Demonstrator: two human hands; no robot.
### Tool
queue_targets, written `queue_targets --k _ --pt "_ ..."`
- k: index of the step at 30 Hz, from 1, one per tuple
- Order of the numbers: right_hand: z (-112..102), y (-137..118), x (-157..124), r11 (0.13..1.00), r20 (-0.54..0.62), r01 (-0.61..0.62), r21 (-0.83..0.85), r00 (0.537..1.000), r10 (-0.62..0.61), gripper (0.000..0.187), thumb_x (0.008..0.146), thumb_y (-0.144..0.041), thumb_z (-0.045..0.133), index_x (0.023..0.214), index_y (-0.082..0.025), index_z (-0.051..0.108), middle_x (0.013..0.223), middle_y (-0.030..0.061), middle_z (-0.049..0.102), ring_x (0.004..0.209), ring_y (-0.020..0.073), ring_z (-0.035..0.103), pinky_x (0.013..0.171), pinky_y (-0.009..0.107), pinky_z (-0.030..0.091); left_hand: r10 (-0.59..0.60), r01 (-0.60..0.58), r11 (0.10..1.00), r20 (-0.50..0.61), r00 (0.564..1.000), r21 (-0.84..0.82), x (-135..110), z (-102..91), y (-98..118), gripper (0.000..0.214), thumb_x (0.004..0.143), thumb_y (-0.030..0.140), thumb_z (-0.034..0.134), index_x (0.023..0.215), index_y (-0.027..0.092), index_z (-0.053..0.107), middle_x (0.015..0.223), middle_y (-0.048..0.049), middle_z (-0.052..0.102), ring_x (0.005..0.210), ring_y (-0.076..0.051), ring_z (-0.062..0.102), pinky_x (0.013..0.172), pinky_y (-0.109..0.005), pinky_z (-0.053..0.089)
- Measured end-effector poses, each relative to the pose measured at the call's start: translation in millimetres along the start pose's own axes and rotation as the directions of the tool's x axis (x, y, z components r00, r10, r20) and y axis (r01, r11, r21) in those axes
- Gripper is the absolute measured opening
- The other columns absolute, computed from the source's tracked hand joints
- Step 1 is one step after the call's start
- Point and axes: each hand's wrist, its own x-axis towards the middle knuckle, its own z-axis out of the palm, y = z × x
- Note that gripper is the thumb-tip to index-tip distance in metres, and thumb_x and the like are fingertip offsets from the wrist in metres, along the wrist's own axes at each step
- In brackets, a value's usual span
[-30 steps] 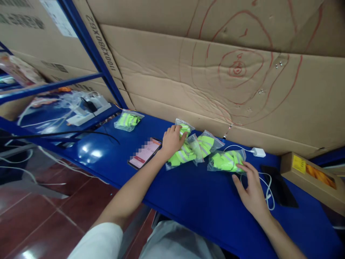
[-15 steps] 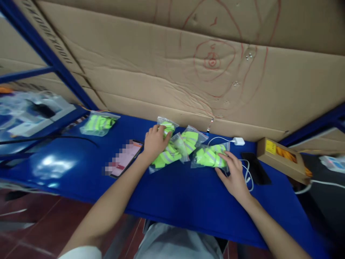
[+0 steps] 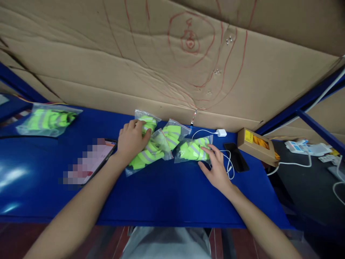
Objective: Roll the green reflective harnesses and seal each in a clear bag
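Note:
Several clear zip bags holding folded neon-yellow fabric with grey reflective stripes lie grouped on the blue table. My left hand (image 3: 132,141) rests open over the left of the group, fingers on the rear bag (image 3: 149,123) and thumb over the front bag (image 3: 147,155). Between the hands sits a middle bag (image 3: 172,134), touched by neither. On the right edge of the right-hand bag (image 3: 192,149) lie the fingertips of my right hand (image 3: 216,168), which is open with thumb and fingers apart. Another such bag (image 3: 50,119) lies apart at far left.
A phone with a lit, partly pixelated screen (image 3: 93,162) lies by my left forearm. On the right are a dark phone (image 3: 236,157), a white charger (image 3: 221,132) with cable and an open-windowed cardboard box (image 3: 256,145). Cardboard (image 3: 151,79) walls off the back.
My view has turned to the right, so the table's things sit further left in the picture. Both hands keep about the same places on the bags.

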Motion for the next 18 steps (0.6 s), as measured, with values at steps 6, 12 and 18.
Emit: queue_targets --k 6,12,18 --pt "2.0 2.4 0.6 1.0 -0.019 0.012 -0.021 1.0 -0.012 0.045 0.099 -0.034 0.058 0.143 -0.029 0.05 0.149 0.0129 0.043 0.139 0.0323 0.044 0.115 0.053 0.04 0.01 -0.01 1.0 0.008 1.0 -0.018 0.3 -1.3 1.0 0.039 0.099 0.04 0.047 0.128 0.019 0.059 0.134 -0.0178 0.062 0.118 -0.038 0.06 0.095 -0.048 0.049" --pt "-0.3 9.0 1.2 0.998 -0.027 0.048 -0.036 0.998 -0.049 0.043 0.1 -0.036 0.058 0.141 -0.026 0.053 0.147 0.0144 0.046 0.138 0.0334 0.046 0.114 0.052 0.04 -0.012 0.012 0.999 0.016 1.0 -0.032 0.7 -1.1 3.5 0.041 0.098 0.038 0.05 0.129 0.013 0.062 0.132 -0.0193 0.062 0.118 -0.038 0.058 0.097 -0.048 0.047" --pt "5.6 20.5 2.3 0.993 -0.059 0.109 -0.053 0.992 -0.112 0.047 0.099 -0.046 0.058 0.141 -0.025 0.054 0.144 0.0156 0.049 0.137 0.0365 0.048 0.112 0.055 0.037 -0.038 0.038 0.999 0.025 0.999 0.002 -1.6 0.6 4.7 0.039 0.101 0.038 0.05 0.132 0.018 0.06 0.136 -0.0144 0.061 0.12 -0.032 0.057 0.096 -0.043 0.047"
